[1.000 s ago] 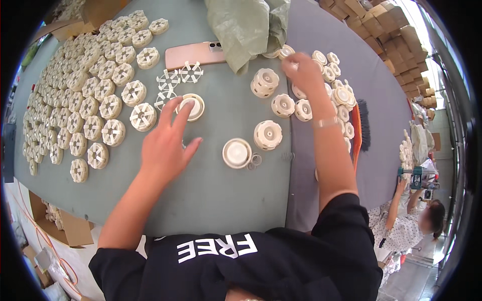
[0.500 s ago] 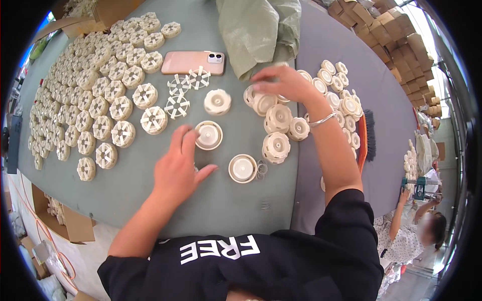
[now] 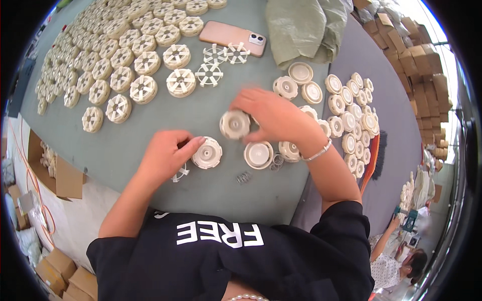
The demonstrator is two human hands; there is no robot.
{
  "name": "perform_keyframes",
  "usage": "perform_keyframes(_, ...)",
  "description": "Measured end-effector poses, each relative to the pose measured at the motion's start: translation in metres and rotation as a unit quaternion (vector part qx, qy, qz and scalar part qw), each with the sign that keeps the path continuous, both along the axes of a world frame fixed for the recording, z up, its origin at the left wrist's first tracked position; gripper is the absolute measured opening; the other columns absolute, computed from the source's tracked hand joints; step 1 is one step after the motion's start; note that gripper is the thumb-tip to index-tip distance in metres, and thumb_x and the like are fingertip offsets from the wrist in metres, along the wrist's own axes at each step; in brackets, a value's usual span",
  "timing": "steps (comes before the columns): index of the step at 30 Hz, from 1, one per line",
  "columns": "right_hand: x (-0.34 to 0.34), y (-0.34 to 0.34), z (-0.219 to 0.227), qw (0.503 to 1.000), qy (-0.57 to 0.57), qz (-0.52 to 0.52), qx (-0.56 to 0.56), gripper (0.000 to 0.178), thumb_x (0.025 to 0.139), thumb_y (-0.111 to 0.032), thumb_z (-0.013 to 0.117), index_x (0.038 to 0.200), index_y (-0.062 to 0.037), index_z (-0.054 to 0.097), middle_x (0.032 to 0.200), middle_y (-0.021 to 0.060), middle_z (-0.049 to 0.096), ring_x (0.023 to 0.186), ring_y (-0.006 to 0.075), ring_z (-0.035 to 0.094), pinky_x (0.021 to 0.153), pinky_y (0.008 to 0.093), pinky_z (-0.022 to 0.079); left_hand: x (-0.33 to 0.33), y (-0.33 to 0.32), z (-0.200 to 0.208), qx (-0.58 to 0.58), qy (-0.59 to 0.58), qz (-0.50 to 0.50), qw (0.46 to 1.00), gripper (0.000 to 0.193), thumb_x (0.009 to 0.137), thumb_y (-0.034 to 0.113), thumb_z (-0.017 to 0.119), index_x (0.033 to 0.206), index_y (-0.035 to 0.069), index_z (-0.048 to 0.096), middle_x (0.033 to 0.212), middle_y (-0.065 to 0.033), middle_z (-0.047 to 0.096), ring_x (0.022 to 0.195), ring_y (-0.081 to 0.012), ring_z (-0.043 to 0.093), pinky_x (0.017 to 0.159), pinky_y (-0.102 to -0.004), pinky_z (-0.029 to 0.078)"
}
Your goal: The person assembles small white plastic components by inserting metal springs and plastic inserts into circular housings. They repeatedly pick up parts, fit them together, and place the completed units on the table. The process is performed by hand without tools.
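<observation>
Centrally, a round cream plastic disc with a notched rim (image 3: 208,154) sits low on the grey-green tabletop (image 3: 266,200), the left hand (image 3: 168,153) at its left edge. That hand's thumb touches the rim; its other fingers curl in behind, and whether they grip cannot be told. Just up and to the right is a second, blurred cream plastic disc (image 3: 235,124), with the right hand (image 3: 273,118) arched beside it, thumb and fingers apart; blur hides whether they close on it. A white spoked plastic piece (image 3: 181,173) shows below the left hand. Near the right hand lie a cream plastic cup with a pale round centre (image 3: 258,155) and, beside it, thin coiled metal springs (image 3: 244,177). Farther up, three loose white spoked plastic rings (image 3: 209,74) lie apart from any disc, below a pink phone (image 3: 226,36). To the left, many cream rounds with spoked tops (image 3: 143,90) stand in rows and look done; the plain-faced cream discs (image 3: 349,121) on the grey cloth (image 3: 321,183) at the right show no spokes, so plenty seems left. Beyond them lies an orange-handled brush with dark bristles (image 3: 382,150).
</observation>
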State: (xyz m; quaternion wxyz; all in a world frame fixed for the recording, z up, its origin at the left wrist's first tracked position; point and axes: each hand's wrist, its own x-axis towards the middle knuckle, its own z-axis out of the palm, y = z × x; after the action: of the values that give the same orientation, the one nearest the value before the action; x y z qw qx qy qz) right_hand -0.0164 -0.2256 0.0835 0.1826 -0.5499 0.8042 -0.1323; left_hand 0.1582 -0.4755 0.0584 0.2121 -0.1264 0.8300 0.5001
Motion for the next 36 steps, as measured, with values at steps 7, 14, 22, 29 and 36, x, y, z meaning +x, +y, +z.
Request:
perform_keyframes(7, -0.059, -0.049, -0.027, 0.964, 0.173, -0.158, -0.126, 0.041, 0.089, -0.022, 0.081, 0.126, -0.0110, 0.070, 0.125, 0.0113, 0.068, 0.120, 0.0348, 0.066, 0.103, 0.0464, 0.054, -0.052, -0.005, -0.005, -0.269, 0.381, 0.032, 0.884, 0.038, 0.091, 0.027, 0.081, 0.123, 0.010, 0.071, 0.118, -0.0084, 0.071, 0.099, -0.0303, 0.072, 0.083, -0.0431, 0.057)
perform_keyframes(14, -0.045, -0.032, -0.025, 0.985, 0.084, -0.145, -0.028, 0.030, 0.089, -0.018, 0.080, 0.114, -0.0075, 0.070, 0.114, 0.0127, 0.070, 0.108, 0.0340, 0.070, 0.092, 0.0458, 0.056, -0.098, 0.027, 0.004, -0.353, 0.156, -0.115, 0.915, 0.052, 0.089, 0.026, 0.082, 0.135, 0.014, 0.060, 0.142, -0.0081, 0.060, 0.111, -0.0330, 0.071, 0.088, -0.0467, 0.060)
perform_keyframes(22, 0.010, 0.026, 0.003, 0.977, 0.019, -0.165, -0.136, 0.014, 0.085, -0.013, 0.080, 0.096, -0.0072, 0.072, 0.106, 0.0096, 0.069, 0.097, 0.0323, 0.068, 0.084, 0.0433, 0.056, 0.001, 0.001, -0.006, -0.198, 0.298, 0.017, 0.934, 0.055, 0.079, 0.022, 0.088, 0.128, 0.010, 0.067, 0.130, -0.0102, 0.066, 0.115, -0.0351, 0.067, 0.097, -0.0424, 0.055)
perform_keyframes(29, 0.101, 0.042, 0.009, 0.989, -0.017, -0.035, -0.142, 0.021, 0.082, -0.014, 0.083, 0.099, -0.0091, 0.072, 0.106, 0.0050, 0.070, 0.102, 0.0287, 0.067, 0.090, 0.0421, 0.054, 0.035, 0.004, -0.013, -0.231, 0.283, 0.045, 0.930, 0.057, 0.083, 0.028, 0.088, 0.134, 0.013, 0.067, 0.125, -0.0089, 0.066, 0.111, -0.0326, 0.067, 0.089, -0.0420, 0.056)
perform_keyframes(36, 0.122, 0.045, 0.000, 0.941, -0.183, -0.140, -0.247, 0.030, 0.085, -0.005, 0.084, 0.112, -0.0072, 0.072, 0.109, 0.0056, 0.071, 0.099, 0.0210, 0.071, 0.088, 0.0362, 0.058, 0.031, 0.008, 0.000, -0.246, 0.423, 0.021, 0.872, 0.054, 0.081, 0.021, 0.090, 0.131, 0.009, 0.073, 0.127, -0.0097, 0.065, 0.111, -0.0287, 0.068, 0.089, -0.0394, 0.057)
